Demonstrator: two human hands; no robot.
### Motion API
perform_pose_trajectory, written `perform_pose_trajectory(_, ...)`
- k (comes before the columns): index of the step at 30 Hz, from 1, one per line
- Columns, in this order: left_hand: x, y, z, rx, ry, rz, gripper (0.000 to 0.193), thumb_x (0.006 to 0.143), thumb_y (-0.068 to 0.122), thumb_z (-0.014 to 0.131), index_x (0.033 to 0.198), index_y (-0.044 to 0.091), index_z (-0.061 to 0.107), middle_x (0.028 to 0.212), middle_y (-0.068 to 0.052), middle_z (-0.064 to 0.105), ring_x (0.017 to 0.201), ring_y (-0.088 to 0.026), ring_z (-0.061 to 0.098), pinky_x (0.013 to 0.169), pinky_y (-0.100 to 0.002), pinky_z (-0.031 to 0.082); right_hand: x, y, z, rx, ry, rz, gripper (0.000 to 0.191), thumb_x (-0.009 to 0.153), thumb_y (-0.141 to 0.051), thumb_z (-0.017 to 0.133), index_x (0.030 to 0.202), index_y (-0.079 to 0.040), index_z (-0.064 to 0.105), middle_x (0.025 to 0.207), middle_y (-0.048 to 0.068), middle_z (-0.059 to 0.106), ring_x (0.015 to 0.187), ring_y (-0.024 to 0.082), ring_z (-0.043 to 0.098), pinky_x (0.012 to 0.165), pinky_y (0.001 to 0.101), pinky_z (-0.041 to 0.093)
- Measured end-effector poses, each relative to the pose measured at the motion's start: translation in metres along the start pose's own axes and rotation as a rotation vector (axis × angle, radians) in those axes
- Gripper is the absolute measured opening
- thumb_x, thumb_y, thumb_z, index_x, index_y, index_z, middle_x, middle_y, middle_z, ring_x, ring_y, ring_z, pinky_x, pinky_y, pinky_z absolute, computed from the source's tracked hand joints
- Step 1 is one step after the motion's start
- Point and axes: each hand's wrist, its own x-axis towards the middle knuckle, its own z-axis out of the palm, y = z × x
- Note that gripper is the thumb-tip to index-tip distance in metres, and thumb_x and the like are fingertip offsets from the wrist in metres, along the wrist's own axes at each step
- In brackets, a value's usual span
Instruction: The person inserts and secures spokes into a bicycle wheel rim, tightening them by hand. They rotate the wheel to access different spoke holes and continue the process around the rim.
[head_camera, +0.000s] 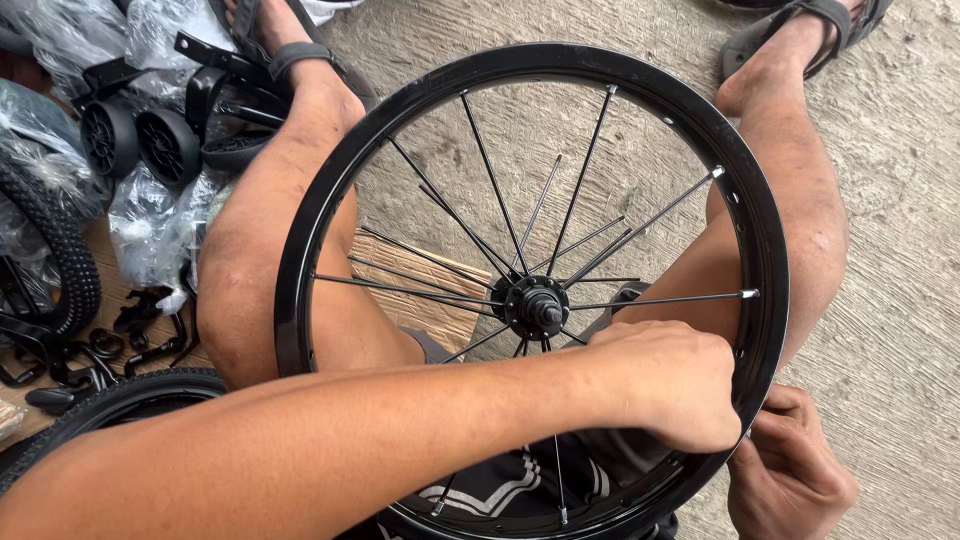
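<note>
A black bicycle wheel rim (300, 260) with thin metal spokes and a black hub (535, 305) stands across my lap, between my bare knees. My left hand (665, 385) reaches over from the left, inside the rim at its lower right. Its fingers are pinched together at the rim's inner face, where a spoke (660, 299) ends. My right hand (790, 470) is outside the rim at the lower right, fingers curled against the rim's outer edge opposite the left hand. What the fingertips pinch is hidden.
Two small black training wheels (135, 140) lie among clear plastic bags (150, 225) at the left. Knobby tyres (55, 250) and small black brackets (140, 330) lie there too. A wooden board (420, 300) lies under the wheel. The floor is rough concrete (900, 250); my sandalled feet are at the top.
</note>
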Motion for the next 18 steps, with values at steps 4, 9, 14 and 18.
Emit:
perform_pose_trajectory(4,-0.001,-0.010,0.013,0.174,0.110,0.174,0.019,0.076,0.022,0.066,0.080,0.005,0.075,0.081,-0.020,0.075,0.077,-0.037,0.075,0.069,-0.047,0.059,0.000,0.002,0.005,0.003,0.069,-0.004,0.015,0.090,0.009,0.075,0.103,0.011,0.069,0.112,0.019,0.068,0.100,0.015,0.067,0.082,0.0207,0.053)
perform_pose_trajectory(9,-0.004,-0.031,0.034,0.456,0.388,0.639,0.011,0.089,0.013,0.064,0.085,0.003,0.066,0.076,-0.015,0.070,0.072,-0.034,0.074,0.061,-0.046,0.058,0.002,-0.001,0.003,0.093,0.015,-0.038,0.019,0.088,0.009,0.075,0.106,0.011,0.068,0.113,0.017,0.067,0.102,0.016,0.065,0.085,0.0213,0.052)
perform_pose_trajectory(14,-0.011,-0.022,0.022,0.313,0.358,0.610,0.014,0.075,0.012,0.068,0.085,0.002,0.067,0.075,-0.014,0.070,0.072,-0.035,0.073,0.063,-0.047,0.057,0.002,-0.010,0.004,0.101,0.014,0.021,0.022,0.088,0.006,0.075,0.110,0.010,0.070,0.114,0.018,0.066,0.104,0.017,0.066,0.088,0.0253,0.054)
perform_pose_trajectory(18,-0.011,-0.002,0.003,0.089,0.033,0.106,0.018,0.077,0.023,0.068,0.080,0.007,0.076,0.077,-0.017,0.074,0.076,-0.036,0.074,0.070,-0.047,0.058,0.002,-0.012,0.003,0.085,-0.014,-0.024,0.022,0.090,0.003,0.078,0.110,0.009,0.072,0.112,0.018,0.067,0.102,0.016,0.066,0.085,0.0227,0.054)
